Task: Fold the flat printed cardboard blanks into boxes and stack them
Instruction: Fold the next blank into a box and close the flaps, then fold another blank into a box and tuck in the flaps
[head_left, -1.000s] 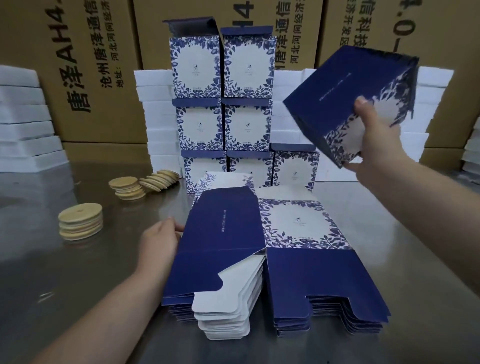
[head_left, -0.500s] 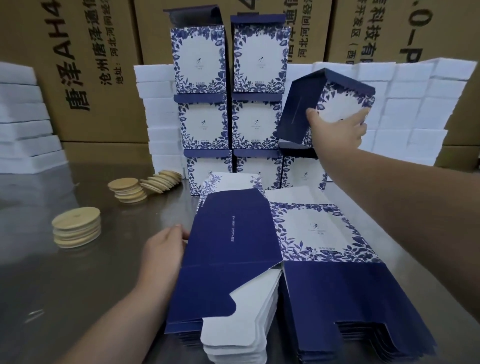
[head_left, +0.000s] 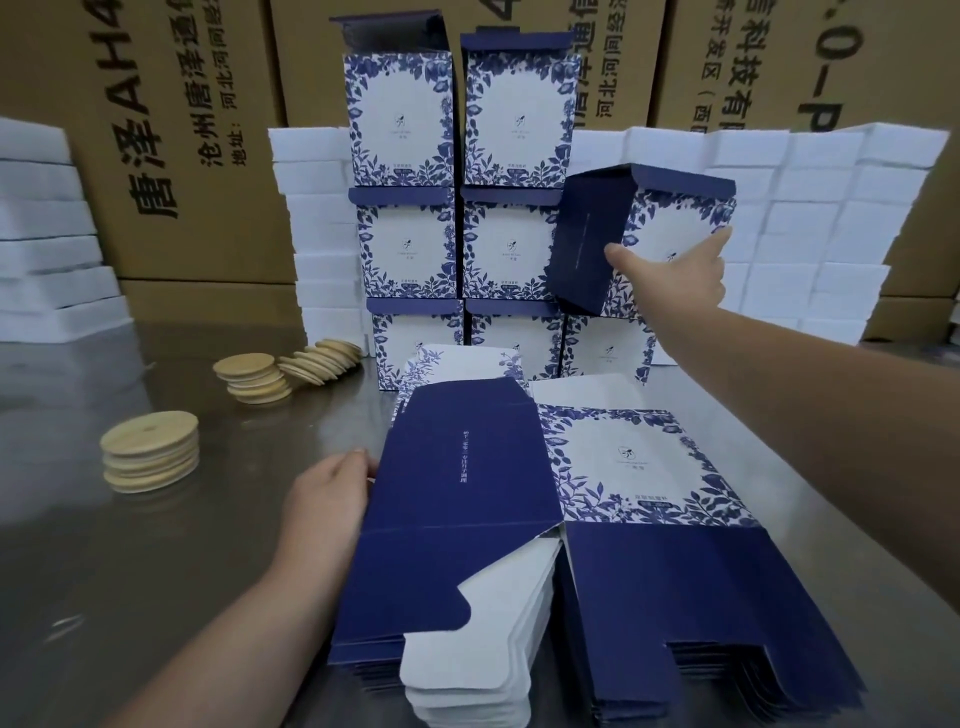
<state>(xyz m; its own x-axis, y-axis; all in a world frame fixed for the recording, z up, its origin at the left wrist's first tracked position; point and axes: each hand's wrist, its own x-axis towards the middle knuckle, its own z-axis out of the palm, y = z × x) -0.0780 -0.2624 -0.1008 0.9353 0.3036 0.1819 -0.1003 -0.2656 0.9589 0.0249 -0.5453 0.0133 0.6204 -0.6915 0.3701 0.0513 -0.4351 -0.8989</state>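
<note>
Landmark is the pile of flat navy cardboard blanks (head_left: 457, 519), nearest you on the grey steel table (head_left: 130, 597). A second pile of blanks, white floral panel up (head_left: 639, 467), touches its right side.

Your left hand (head_left: 327, 499) is at the pile's left edge. Its fingers curl onto the top sheet's edge, with the tips hidden.

Left of the pile there is a stack of round pale wooden lids (head_left: 150, 457). Further back on that side are more lids, partly toppled (head_left: 291, 371).

Behind the pile stands the stack of folded blue-and-white floral boxes (head_left: 410, 249): two columns three high, plus one box at the right.

Your right hand (head_left: 675, 275), well apart from the left, reaches beyond the pile and grips the folded navy-and-floral box (head_left: 587, 239), thumb on the navy side and fingers across the floral face. The box is tilted, directly above that lone right box. I can't tell whether they touch.

Behind the stack, furthest from the pile, are white foam trays (head_left: 810, 218) and brown printed cartons (head_left: 182, 156).
</note>
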